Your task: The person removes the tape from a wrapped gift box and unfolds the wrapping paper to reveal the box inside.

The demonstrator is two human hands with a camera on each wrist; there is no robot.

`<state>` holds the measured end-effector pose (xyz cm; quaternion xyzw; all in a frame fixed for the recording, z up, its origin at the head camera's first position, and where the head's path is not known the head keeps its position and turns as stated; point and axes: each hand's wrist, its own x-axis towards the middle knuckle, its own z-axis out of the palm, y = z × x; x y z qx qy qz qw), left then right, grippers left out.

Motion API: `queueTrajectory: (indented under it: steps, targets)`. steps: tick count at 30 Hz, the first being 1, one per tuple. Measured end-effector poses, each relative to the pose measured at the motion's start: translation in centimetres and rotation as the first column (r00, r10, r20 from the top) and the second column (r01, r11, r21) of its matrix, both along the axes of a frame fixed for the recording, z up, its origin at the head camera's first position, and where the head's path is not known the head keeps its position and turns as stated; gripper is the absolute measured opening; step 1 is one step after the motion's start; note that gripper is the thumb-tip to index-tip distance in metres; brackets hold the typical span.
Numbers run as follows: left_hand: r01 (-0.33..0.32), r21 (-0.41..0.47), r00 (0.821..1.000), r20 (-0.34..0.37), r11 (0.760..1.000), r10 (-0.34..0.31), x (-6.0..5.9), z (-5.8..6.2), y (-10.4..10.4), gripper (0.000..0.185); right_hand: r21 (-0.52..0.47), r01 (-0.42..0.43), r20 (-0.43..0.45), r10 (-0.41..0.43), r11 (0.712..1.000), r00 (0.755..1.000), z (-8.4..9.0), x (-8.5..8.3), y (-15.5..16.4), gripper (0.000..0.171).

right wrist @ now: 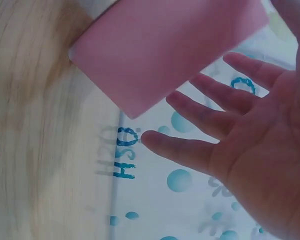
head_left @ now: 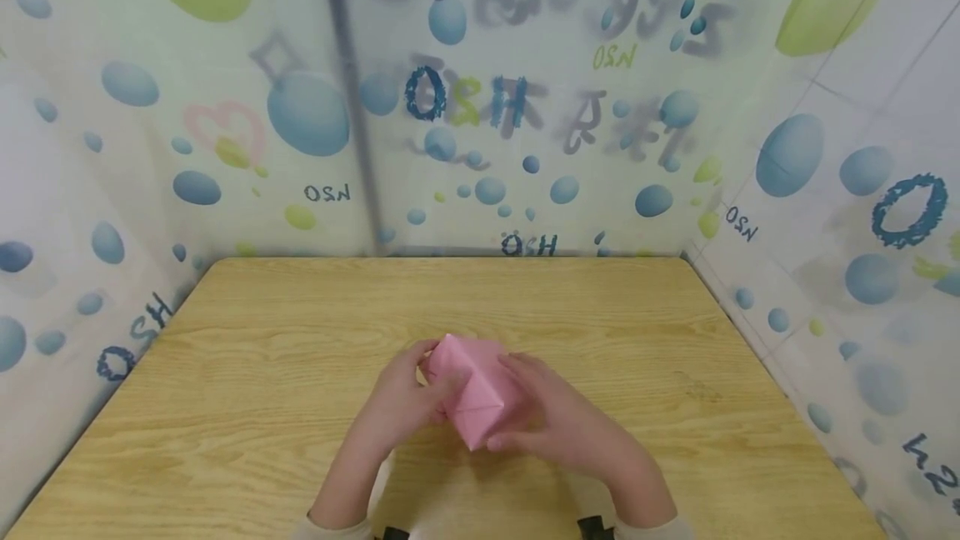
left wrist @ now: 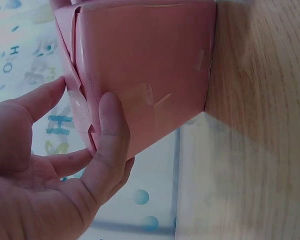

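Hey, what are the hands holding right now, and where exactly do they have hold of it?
The left hand grips the folded pink paper at its layered side edge, thumb pressed on its face. The right hand is spread open beside it, gripping nothing.

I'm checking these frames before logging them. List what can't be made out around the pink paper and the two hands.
- Head view: the pink folded paper has both sides covered by the left hand and right hand, so each grip is hidden.
- Left wrist view: the paper's top is cut off by the frame edge.
- Right wrist view: the thumb is out of frame; contact with the paper is unclear.
- The wooden table is blurred in both wrist views.
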<state>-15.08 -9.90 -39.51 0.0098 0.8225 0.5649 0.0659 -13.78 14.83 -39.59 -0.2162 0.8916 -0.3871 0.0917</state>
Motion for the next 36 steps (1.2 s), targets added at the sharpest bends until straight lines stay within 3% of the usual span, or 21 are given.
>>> queueTrajectory:
  steps: [7,13,18,27,36]
  targets:
    - [-0.015,-0.002,1.000,0.003,1.000,0.015,0.1,0.4,-0.1,0.056,0.014,0.002,-0.071,-0.001,1.000,0.997,-0.8,-0.2,-0.4,0.098]
    - [-0.057,0.090,0.997,0.055,0.994,0.052,0.1,0.5,-0.1,0.042,0.026,0.046,-0.037,-0.045,0.999,0.998,-1.1,-0.5,-0.3,0.092]
    - [-0.085,0.105,0.996,0.050,0.991,0.080,-0.1,0.4,0.0,0.034,0.023,0.060,-0.003,-0.060,0.998,0.998,-1.2,-0.4,-0.1,0.104]
    - [-0.077,-0.115,0.997,-0.032,0.990,0.074,-0.1,0.7,-0.2,0.039,-0.010,0.116,-0.023,-0.117,0.993,0.993,-1.8,-1.1,0.0,0.100]
    - [-0.073,-0.165,0.996,-0.067,0.983,0.063,0.0,0.9,-0.4,0.037,-0.043,0.133,-0.003,-0.133,0.990,0.991,-2.0,-1.5,0.4,0.090]
